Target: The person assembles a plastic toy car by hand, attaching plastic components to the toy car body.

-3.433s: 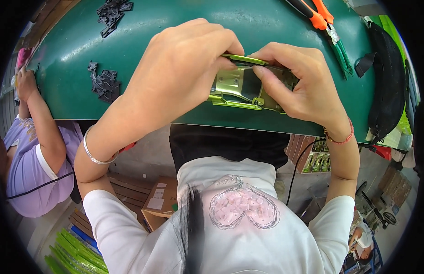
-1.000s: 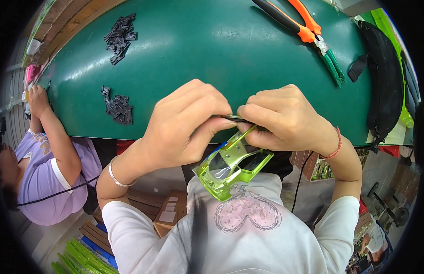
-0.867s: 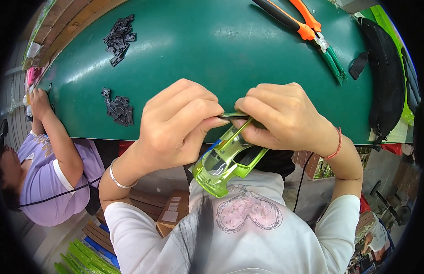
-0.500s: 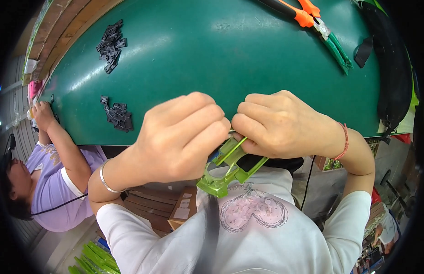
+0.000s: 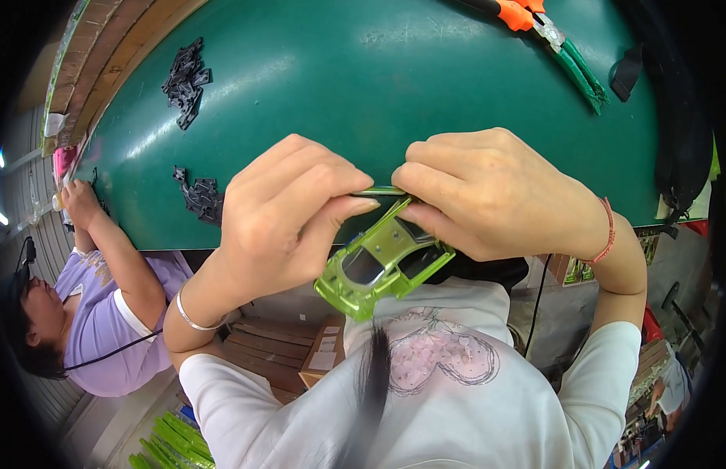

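A shiny green toy car body (image 5: 382,258) with window openings hangs tilted below my hands, in front of my shirt. My right hand (image 5: 496,187) is closed, its thumb and fingers pinching the upper end of the body. Between the two hands runs a thin green strip with a dark underside (image 5: 378,191). My left hand (image 5: 277,211) pinches the strip's left end between thumb and fingers. Its right end meets my right fingertips; whether it is joined to the body there is hidden.
On the green table (image 5: 324,86) lie two heaps of small black plastic parts, a far one (image 5: 186,82) and a nearer one (image 5: 199,195). Orange-handled pliers (image 5: 562,51) lie far right, near a black bag (image 5: 679,125). A co-worker (image 5: 117,313) sits at left. Green parts (image 5: 171,442) lie lower left.
The car body has swung down and left and now shows more of its surface. My hands have parted slightly, exposing the thin strip between them.
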Tool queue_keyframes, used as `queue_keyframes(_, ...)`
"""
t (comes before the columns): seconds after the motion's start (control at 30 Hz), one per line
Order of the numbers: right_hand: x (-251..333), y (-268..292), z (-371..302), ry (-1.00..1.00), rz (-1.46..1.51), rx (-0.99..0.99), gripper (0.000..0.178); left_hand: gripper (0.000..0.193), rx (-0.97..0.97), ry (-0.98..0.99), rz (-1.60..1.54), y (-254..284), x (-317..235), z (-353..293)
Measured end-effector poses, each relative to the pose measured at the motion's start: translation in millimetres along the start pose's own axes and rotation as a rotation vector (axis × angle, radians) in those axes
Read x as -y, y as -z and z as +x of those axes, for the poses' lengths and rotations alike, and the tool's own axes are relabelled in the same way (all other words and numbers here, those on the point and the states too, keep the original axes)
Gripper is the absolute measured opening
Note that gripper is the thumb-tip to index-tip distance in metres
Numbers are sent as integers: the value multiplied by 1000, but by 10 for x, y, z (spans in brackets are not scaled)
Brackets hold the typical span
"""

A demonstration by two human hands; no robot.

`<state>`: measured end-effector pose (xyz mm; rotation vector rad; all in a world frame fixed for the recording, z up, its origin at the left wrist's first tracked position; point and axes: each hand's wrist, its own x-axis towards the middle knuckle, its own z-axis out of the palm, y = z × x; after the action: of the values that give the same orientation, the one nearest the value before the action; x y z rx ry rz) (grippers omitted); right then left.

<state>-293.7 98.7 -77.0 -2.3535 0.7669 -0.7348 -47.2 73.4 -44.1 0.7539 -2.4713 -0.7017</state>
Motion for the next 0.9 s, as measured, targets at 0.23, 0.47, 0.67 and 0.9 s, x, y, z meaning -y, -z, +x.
queue_keyframes(0.23, -8, 3, 9, -90, -35, -79, 25, 31, -16, 36, 215, -30, -191, 14)
queue_keyframes(0.47, -48, -84, 63, -3, -205, -334, 17, 29, -228, -47, 391, -359, -126, 59)
queue_keyframes(0.67, 4, -70, 11, 39, -206, -275, 20, 28, -155, -169, 335, -358, -86, 119)
queue_keyframes(0.9, -76, 4, 2, -10, -12, -169, 14, 15, 13, -6, 176, -240, -138, 237)
